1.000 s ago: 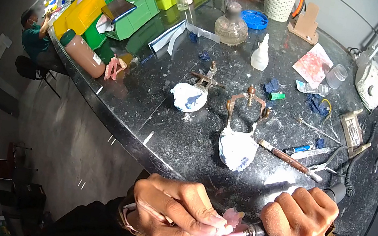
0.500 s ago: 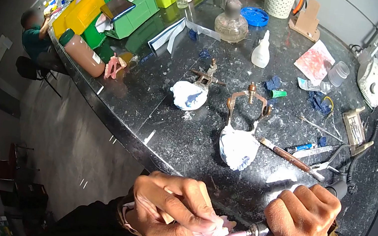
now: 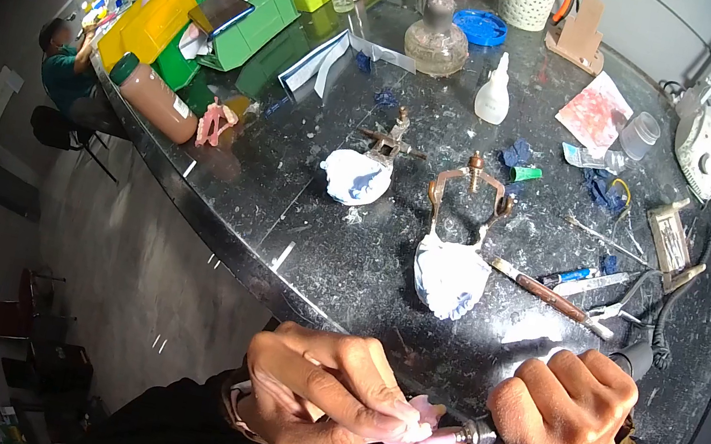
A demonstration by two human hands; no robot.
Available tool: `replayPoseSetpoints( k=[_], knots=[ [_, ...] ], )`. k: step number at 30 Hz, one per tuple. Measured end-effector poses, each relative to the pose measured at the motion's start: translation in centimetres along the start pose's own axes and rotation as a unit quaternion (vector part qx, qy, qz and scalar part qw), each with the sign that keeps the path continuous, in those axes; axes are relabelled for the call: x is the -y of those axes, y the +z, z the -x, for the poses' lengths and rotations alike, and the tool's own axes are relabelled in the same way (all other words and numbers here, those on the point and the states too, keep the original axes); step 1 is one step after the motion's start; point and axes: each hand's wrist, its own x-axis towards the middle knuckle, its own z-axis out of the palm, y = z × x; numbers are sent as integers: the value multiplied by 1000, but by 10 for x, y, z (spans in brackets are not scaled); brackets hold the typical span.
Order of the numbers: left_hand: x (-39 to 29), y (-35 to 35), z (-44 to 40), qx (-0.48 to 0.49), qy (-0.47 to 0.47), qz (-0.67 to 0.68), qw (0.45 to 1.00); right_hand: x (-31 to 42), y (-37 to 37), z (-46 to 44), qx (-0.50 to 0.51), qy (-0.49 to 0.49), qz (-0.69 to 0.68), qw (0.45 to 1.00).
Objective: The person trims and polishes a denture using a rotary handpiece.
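Note:
My left hand (image 3: 324,390) pinches a small pink denture piece (image 3: 428,413) between thumb and fingertips, low in the view. Wrapped in a fist, my right hand (image 3: 564,413) grips a rotary handpiece (image 3: 480,433). Its metal nose points left at the pink piece; the bur tip is too small to make out clearly, so I cannot tell if it touches. The right thumb lies close by the piece. Beyond the hands, a white plaster cast (image 3: 450,279) sits on a brass articulator frame (image 3: 474,181). Another plaster cast (image 3: 354,178) with its metal frame lies to the left.
A wax knife (image 3: 551,297), a blue pen (image 3: 569,277) and pliers lie right of the cast. Farther back stand a white dropper bottle (image 3: 493,94) and a glass burner (image 3: 437,41). Green bins (image 3: 257,24), a brown bottle (image 3: 154,98) and a pink denture (image 3: 216,123) line the left edge. A person sits far left.
The pink piece has turned a little in my left fingers, and more of its upper edge shows. My right hand has shifted slightly left with the handpiece.

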Motion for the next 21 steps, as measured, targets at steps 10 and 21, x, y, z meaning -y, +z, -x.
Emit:
replayPoseSetpoints(
  k=[10,21],
  knots=[
    [2,1,1,-9,-5,13,1000,-2,1,2,4,-24,14,1000],
    [1,2,3,-23,-2,-21,1000,1,4,2,-28,-29,33,999]
  ],
)
